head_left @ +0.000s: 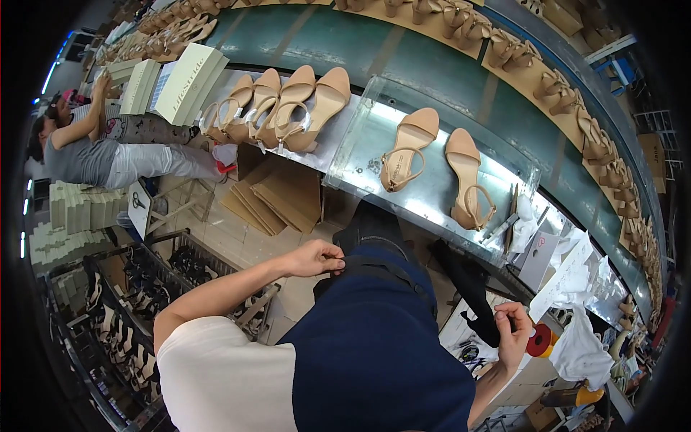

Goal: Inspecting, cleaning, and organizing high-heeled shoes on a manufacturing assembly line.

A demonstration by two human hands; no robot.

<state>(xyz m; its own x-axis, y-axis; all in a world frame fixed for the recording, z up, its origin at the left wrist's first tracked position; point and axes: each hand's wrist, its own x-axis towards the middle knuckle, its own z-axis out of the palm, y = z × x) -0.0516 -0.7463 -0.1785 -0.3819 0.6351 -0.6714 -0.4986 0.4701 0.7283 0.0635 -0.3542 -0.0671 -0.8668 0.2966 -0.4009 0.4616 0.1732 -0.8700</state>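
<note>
My left hand [317, 259] is closed in a pinch at the dark waistband [385, 270] on my body; whatever lies between its fingertips is hidden. Off to the right, my right hand [512, 331] has curled fingers beside a long black piece [471, 291], perhaps cloth, that runs down from under the table edge. I cannot make out what those fingers hold. In front of me two beige ankle-strap sandals [412, 144] lie on a lit glass-topped box [367, 108], apart from both hands. More beige sandals [295, 104] stand in a row to its left.
Behind the table runs a green conveyor [403, 54] with sandals along its far side. Pale shoe boxes [191, 83] stand at the left, where another person [86, 151] works. A rack of dark shoes [108, 317] is low left. White cloth [579, 349] and a red roll [540, 340] are right.
</note>
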